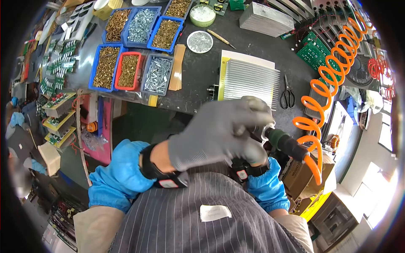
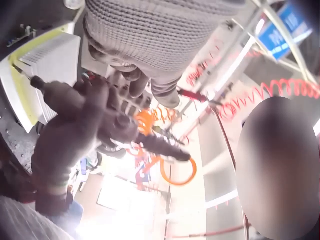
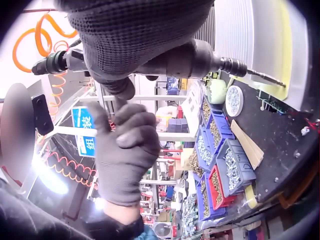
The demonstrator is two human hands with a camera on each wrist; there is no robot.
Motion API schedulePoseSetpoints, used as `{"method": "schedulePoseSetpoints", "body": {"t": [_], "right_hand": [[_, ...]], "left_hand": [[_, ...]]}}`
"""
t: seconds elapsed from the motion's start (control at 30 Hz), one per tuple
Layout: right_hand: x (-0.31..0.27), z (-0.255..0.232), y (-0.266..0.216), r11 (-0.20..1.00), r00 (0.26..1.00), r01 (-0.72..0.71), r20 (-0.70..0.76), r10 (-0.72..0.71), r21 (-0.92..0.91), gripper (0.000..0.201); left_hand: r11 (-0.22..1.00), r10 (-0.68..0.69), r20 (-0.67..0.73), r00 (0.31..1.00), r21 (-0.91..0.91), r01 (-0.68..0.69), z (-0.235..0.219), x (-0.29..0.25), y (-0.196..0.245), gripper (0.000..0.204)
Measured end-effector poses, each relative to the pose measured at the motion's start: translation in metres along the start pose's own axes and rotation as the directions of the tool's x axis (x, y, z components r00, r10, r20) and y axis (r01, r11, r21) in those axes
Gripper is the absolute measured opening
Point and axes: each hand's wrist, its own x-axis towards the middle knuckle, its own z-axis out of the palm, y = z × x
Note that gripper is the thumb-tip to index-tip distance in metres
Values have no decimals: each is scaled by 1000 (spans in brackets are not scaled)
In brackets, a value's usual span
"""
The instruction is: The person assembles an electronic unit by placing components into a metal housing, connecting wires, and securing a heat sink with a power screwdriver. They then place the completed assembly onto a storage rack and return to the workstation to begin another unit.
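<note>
My gloved right hand (image 3: 145,40) grips a pistol-shaped air screwdriver (image 3: 182,60), seen in the right wrist view. The driver's long bit (image 3: 267,76) points at the yellow edge of a board under a finned heat sink (image 1: 251,82). In the head view my gloved left hand (image 1: 219,130) is in front and hides most of the right hand and the driver. Its fingers (image 3: 137,132) are curled in the right wrist view, thumb raised, beside the driver; I cannot tell whether the palm holds anything. An orange coiled hose (image 1: 314,166) joins the driver's dark green connector (image 1: 278,138).
Blue bins (image 1: 105,67), a red bin (image 1: 128,71) and a grey bin (image 1: 157,75) hold screws and hardware at the left. A white dish (image 1: 199,41), a pencil-like tool (image 1: 220,39), black scissors (image 1: 287,98) and a metal block (image 1: 266,23) lie around the heat sink.
</note>
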Motion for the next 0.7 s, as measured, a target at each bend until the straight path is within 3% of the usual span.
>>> {"method": "schedulePoseSetpoints", "body": {"t": [0.03,0.07,0.2,0.23,0.27,0.33,0.37,0.47,0.7], "right_hand": [[0,8,-8,999,994,-50,-102,48,-19,45],[-3,7,-3,999,995,-46,-90,44,-18,45],[-34,-9,51,972,972,227,-54,-230,-57,36],[-37,-13,59,955,955,290,-47,-294,-65,34],[-34,-13,60,955,955,290,-42,-293,-63,34],[-24,-15,64,899,901,432,-18,-434,-77,29],[-23,-18,71,888,887,458,42,-459,23,30],[-24,-22,87,850,854,517,16,-521,99,28],[-19,-25,84,884,891,442,37,-452,151,26]], "left_hand": [[936,320,-112,941,192,-295,18,6,-15,59],[846,483,-164,860,341,-410,27,10,-14,59],[692,579,10,816,523,-497,50,17,-2,35],[654,647,-12,762,521,-548,62,21,-7,36],[656,646,-16,763,523,-545,70,21,-10,36],[709,680,-100,726,339,-618,80,22,-16,37],[700,706,-145,693,289,-653,84,24,-19,37],[695,713,-129,689,262,-670,90,25,-26,36],[688,722,-161,673,271,-673,93,35,-32,31]]}}
